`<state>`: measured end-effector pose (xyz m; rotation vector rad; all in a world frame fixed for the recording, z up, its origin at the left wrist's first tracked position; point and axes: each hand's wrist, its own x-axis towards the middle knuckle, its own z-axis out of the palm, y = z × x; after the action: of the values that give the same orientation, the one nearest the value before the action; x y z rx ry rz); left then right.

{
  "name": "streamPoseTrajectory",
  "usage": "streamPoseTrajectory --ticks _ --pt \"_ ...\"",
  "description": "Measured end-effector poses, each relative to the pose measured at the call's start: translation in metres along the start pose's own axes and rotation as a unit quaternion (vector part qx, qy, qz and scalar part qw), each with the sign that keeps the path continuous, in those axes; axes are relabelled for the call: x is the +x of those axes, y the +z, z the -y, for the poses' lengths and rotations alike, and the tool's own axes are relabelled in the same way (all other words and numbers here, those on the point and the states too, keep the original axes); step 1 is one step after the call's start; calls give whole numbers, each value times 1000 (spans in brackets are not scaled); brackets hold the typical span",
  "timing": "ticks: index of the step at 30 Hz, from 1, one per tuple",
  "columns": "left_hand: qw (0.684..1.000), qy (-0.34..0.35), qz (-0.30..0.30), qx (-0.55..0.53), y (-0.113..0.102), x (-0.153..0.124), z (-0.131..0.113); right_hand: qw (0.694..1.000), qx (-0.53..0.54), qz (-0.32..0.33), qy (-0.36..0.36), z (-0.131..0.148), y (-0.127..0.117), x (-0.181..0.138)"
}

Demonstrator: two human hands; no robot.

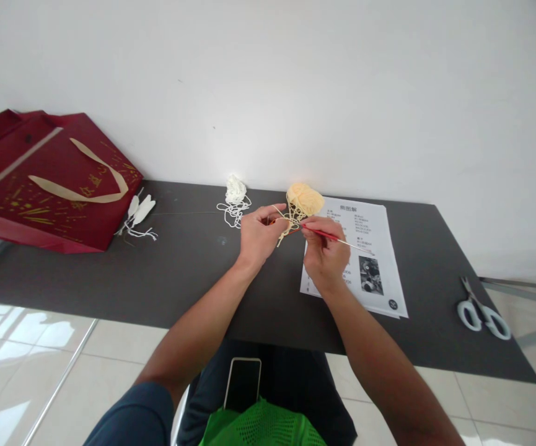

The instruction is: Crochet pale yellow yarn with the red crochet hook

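Observation:
My right hand (327, 253) is closed around a crochet hook (328, 234) with a red grip and a thin metal shaft pointing to the right. Its other end reaches into a small piece of cream yarn work (290, 226) between my two hands. Fingers of my left hand (261, 230) pinch that piece, with a strand looped over the raised index finger. Loose strands lead back to a pale yellow ball of yarn (305, 199) just behind. The exact stitches are too small to make out.
Printed sheets (374, 214) lie under my right forearm. White yarn (236, 191) sits left of the yellow ball. White crocheted pieces (140, 212) rest beside a red gift bag (58, 186). Scissors (481, 313) lie at the dark table's (179, 272) right end. A phone (243, 381) is on my lap.

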<state>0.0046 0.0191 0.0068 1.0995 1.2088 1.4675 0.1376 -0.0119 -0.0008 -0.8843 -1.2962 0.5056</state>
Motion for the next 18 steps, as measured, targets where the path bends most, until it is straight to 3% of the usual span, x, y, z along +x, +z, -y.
streamPoseTrajectory --ticks 3,6,18 --pt "996 66 1 60 0 -3 -1 998 3 -29 47 3 1 0" --pt "994 84 20 71 -2 -3 -3 992 49 -46 107 3 1 4" --pt "985 -64 84 -138 -6 5 -4 957 239 -48 158 -6 1 15"
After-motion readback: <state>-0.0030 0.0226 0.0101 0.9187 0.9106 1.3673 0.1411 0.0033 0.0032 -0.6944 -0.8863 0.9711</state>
